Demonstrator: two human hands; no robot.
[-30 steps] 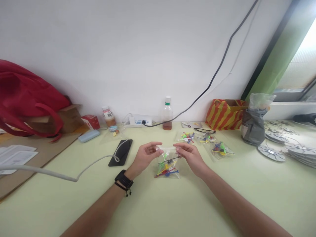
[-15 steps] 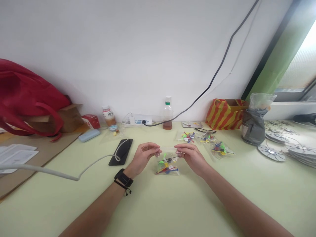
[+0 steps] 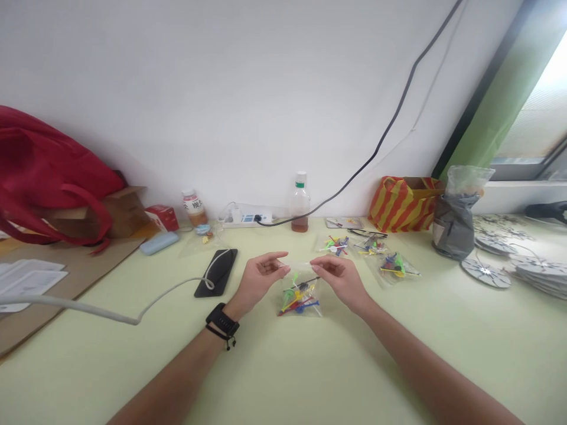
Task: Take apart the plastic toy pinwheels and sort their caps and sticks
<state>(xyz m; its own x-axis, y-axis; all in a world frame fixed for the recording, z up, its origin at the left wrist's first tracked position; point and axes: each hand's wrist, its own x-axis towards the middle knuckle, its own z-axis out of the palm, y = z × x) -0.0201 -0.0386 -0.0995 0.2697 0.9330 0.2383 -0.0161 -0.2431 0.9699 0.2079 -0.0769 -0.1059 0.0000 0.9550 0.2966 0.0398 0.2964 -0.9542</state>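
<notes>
Since half a second ago, the index finger of your left hand has straightened, and the lower edge of the clear plastic bag sits slightly nearer you. Leftmost, a red fabric bag slumps on a cardboard box, with a labelled bottle of brownish liquid past it. Your left hand pinches a top corner of the clear plastic bag between thumb and curled fingers. Between your hands, that bag slants above the pale green surface, holding thin sticks and rounded pieces in green, yellow, red and blue. Your right hand pinches the opposite corner, knuckles bent. Beyond it lie three similar bags of coloured pieces, then a striped bag and a crumpled grey sack
</notes>
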